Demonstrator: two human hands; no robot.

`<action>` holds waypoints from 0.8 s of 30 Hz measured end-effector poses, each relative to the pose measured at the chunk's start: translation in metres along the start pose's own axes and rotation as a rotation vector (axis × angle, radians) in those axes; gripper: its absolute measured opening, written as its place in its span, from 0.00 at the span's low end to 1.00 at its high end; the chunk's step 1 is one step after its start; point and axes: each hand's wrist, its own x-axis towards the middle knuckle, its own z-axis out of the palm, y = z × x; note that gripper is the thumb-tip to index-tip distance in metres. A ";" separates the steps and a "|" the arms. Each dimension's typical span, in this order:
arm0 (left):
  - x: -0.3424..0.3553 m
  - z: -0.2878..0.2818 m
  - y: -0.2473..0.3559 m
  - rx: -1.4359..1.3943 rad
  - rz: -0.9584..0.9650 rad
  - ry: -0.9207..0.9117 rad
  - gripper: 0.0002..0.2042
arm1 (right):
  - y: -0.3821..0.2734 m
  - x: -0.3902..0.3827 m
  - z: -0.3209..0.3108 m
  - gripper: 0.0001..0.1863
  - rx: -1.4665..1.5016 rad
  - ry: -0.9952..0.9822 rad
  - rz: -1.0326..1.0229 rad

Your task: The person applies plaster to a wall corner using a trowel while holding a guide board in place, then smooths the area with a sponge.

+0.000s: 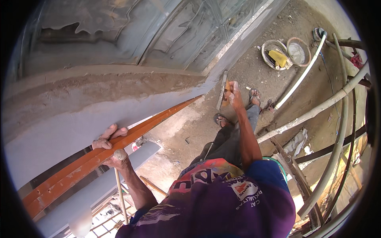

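Observation:
My left hand (116, 155) is wrapped around a long orange metal bar (152, 124), which slants along the wall. The fingers show on the bar's far side and the thumb side on its near side. My right hand (235, 96) is closed on the handle of a flat plastering trowel (222, 90). The trowel's long thin edge is close to the end of the pale wall (85, 113); I cannot tell whether they touch. The right-hand fingers are coated with whitish material.
Above the wall, a brown ledge (103, 82) runs below glass panes (174, 43). On the dirt floor are a bucket (265, 54) holding a yellow object, and a round container (308, 59) with greyish-white contents. Pale poles (315, 113) cross on the right. My sandalled feet (254, 95) are below.

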 end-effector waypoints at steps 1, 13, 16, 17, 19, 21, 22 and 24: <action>0.000 0.005 0.004 -0.020 0.012 -0.035 0.24 | -0.016 0.002 -0.009 0.15 0.131 -0.069 0.104; -0.006 0.010 -0.002 -0.331 -0.140 0.007 0.22 | -0.103 0.038 0.011 0.11 -0.134 -0.322 0.307; -0.009 0.011 -0.003 -0.299 -0.150 0.041 0.23 | -0.111 0.046 0.018 0.12 -0.185 -0.342 0.419; -0.009 0.013 -0.001 -0.325 -0.178 0.059 0.23 | -0.105 0.050 0.018 0.13 -0.176 -0.341 0.413; -0.009 0.015 0.001 -0.308 -0.198 0.074 0.23 | -0.095 0.055 0.019 0.13 -0.190 -0.347 0.403; -0.009 0.014 0.004 -0.292 -0.216 0.094 0.22 | -0.091 0.061 0.021 0.12 -0.201 -0.351 0.396; -0.010 0.015 0.004 -0.286 -0.227 0.103 0.22 | -0.092 0.061 0.024 0.11 -0.206 -0.346 0.398; -0.009 0.015 0.005 -0.280 -0.213 0.103 0.21 | -0.094 0.062 0.028 0.11 -0.210 -0.355 0.399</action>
